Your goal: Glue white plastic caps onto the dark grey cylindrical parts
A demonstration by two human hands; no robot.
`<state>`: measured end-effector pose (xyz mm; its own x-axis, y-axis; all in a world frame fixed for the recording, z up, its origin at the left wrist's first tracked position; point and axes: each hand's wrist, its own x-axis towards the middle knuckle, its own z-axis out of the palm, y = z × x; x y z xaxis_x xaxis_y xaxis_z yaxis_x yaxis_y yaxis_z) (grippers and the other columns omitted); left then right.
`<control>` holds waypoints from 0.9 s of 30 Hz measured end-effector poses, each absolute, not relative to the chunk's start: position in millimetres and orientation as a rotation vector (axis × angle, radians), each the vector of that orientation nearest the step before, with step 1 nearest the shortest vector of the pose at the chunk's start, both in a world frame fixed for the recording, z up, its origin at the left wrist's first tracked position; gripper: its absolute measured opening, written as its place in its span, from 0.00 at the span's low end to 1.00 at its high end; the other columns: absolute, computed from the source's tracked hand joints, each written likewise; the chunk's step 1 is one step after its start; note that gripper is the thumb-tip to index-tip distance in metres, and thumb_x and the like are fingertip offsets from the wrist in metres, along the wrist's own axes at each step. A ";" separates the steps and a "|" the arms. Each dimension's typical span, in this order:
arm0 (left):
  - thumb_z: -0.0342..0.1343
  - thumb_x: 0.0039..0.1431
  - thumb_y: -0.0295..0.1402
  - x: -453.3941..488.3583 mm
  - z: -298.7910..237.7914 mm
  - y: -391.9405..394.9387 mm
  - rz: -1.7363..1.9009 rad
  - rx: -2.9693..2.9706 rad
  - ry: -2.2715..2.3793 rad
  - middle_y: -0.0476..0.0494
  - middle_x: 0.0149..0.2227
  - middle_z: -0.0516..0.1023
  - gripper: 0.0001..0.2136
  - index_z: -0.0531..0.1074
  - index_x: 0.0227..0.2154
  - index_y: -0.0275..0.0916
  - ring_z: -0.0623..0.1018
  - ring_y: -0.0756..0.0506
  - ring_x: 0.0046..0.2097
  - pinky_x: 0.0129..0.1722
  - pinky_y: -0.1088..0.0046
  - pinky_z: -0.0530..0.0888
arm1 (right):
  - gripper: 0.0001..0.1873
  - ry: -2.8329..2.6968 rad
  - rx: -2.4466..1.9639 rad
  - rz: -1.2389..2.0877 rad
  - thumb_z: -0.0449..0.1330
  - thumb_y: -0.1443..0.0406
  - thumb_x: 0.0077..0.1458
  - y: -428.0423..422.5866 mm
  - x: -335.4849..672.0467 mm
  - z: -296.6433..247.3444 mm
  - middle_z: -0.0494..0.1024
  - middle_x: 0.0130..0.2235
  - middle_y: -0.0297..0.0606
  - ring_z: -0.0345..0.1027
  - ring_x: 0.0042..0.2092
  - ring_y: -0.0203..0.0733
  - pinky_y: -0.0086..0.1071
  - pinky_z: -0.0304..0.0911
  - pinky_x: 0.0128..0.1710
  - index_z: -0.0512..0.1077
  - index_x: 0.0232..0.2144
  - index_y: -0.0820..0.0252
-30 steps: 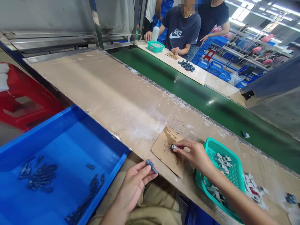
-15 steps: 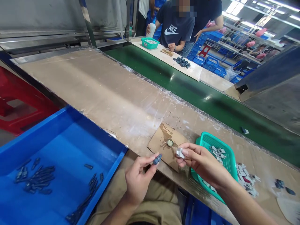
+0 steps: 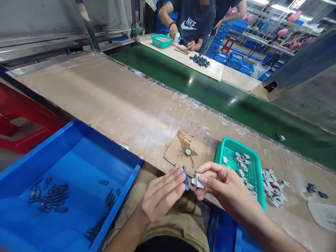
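My left hand (image 3: 164, 196) is closed on a dark blue-grey plastic piece (image 3: 186, 178), held nearly upright at the fingertips. Just to its right, my right hand (image 3: 223, 183) pinches a small light-grey plastic part (image 3: 198, 180), its narrow tab facing the dark piece. A slim gap seems to lie between the two parts. Beyond the hands is a cardboard square (image 3: 174, 150) with wet brown stains, and a bottle cap (image 3: 188, 151) sits on it. The green basket (image 3: 217, 154) beside my right hand contains several light-grey parts (image 3: 242, 161).
A blue bin (image 3: 86, 154) at left contains many dark pieces (image 3: 54, 197). More grey parts (image 3: 274, 187) lie right of the basket. A green conveyor belt (image 3: 168, 75) runs behind the table, carrying one small part (image 3: 280, 137). Across it, a co-worker (image 3: 194, 21) handles a bottle.
My hands have come together, bringing the dark piece close to the grey part. The dark piece has turned more upright. Across the belt, the co-worker's bottle has come down and tilted.
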<state>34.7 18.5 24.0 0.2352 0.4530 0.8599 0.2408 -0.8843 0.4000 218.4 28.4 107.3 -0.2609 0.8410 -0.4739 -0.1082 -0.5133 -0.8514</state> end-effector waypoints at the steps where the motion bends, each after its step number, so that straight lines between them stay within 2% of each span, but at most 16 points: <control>1: 0.52 0.51 0.12 34.0 27.5 18.8 1.678 2.339 0.656 0.26 0.47 0.74 0.18 0.65 0.47 0.21 0.70 0.36 0.54 0.48 0.54 0.76 | 0.11 -0.952 -1.315 1.848 0.66 0.61 0.49 28.5 217.9 106.9 0.78 0.24 0.36 0.73 0.25 0.36 0.29 0.69 0.29 0.70 0.33 0.61; 6: 0.49 0.56 0.17 28.1 40.5 28.6 1.665 2.444 0.542 0.25 0.43 0.76 0.12 0.67 0.43 0.21 0.70 0.37 0.54 0.47 0.58 0.77 | 0.12 -0.957 -1.305 1.852 0.67 0.62 0.48 29.3 217.1 107.8 0.77 0.23 0.34 0.74 0.26 0.38 0.30 0.70 0.30 0.69 0.32 0.61; 9: 0.49 0.56 0.16 21.3 43.8 38.4 1.597 2.503 0.433 0.26 0.42 0.76 0.14 0.67 0.45 0.22 0.70 0.37 0.54 0.49 0.60 0.75 | 0.12 -0.954 -1.318 1.894 0.67 0.62 0.48 30.4 218.3 111.0 0.77 0.24 0.34 0.74 0.26 0.38 0.31 0.71 0.30 0.69 0.32 0.62; 12: 0.49 0.55 0.16 19.3 43.1 43.1 1.472 2.464 0.374 0.29 0.45 0.75 0.19 0.65 0.51 0.26 0.70 0.39 0.53 0.50 0.62 0.74 | 0.13 -0.953 -1.325 1.921 0.67 0.61 0.48 33.0 217.3 112.9 0.77 0.24 0.35 0.74 0.27 0.39 0.31 0.70 0.30 0.69 0.33 0.61; 15: 0.53 0.53 0.15 30.5 41.9 39.1 1.567 2.062 0.650 0.41 0.46 0.76 0.20 0.69 0.48 0.38 0.76 0.44 0.47 0.46 0.69 0.77 | 0.13 -0.927 -1.339 1.870 0.66 0.60 0.48 35.5 215.9 114.2 0.77 0.24 0.34 0.73 0.26 0.37 0.29 0.69 0.30 0.68 0.33 0.61; 18: 0.60 0.50 0.20 48.3 47.1 32.6 1.507 1.243 1.006 0.50 0.37 0.81 0.10 0.74 0.34 0.41 0.80 0.48 0.38 0.39 0.78 0.78 | 0.13 -0.972 -1.366 1.702 0.65 0.60 0.51 35.3 217.7 117.6 0.77 0.24 0.33 0.73 0.28 0.36 0.28 0.69 0.30 0.66 0.33 0.59; 19: 0.61 0.50 0.24 52.9 50.3 31.4 1.406 0.985 1.013 0.50 0.34 0.81 0.06 0.73 0.31 0.39 0.80 0.48 0.36 0.38 0.77 0.78 | 0.12 -1.033 -1.369 1.609 0.64 0.60 0.52 34.4 219.0 119.2 0.77 0.25 0.33 0.73 0.28 0.36 0.28 0.69 0.31 0.66 0.34 0.58; 21: 0.64 0.49 0.29 57.7 57.3 30.8 1.190 0.644 0.909 0.47 0.31 0.81 0.07 0.71 0.29 0.36 0.80 0.46 0.35 0.38 0.75 0.79 | 0.10 -1.208 -1.367 1.388 0.62 0.61 0.53 31.7 221.6 122.3 0.77 0.27 0.33 0.73 0.30 0.36 0.28 0.69 0.32 0.65 0.35 0.57; 24: 0.65 0.47 0.29 56.5 63.7 31.9 1.012 0.477 0.786 0.42 0.30 0.81 0.10 0.71 0.29 0.32 0.80 0.45 0.34 0.38 0.73 0.79 | 0.10 -1.498 -1.384 1.105 0.62 0.64 0.53 27.0 224.3 123.7 0.76 0.32 0.35 0.73 0.33 0.38 0.30 0.70 0.34 0.64 0.35 0.54; 27: 0.66 0.45 0.29 53.8 63.4 31.8 0.989 0.463 0.762 0.42 0.30 0.81 0.11 0.71 0.30 0.31 0.80 0.45 0.34 0.37 0.71 0.80 | 0.10 -1.693 -1.420 1.011 0.62 0.64 0.53 24.2 225.7 121.0 0.76 0.34 0.37 0.73 0.37 0.42 0.33 0.70 0.36 0.63 0.36 0.53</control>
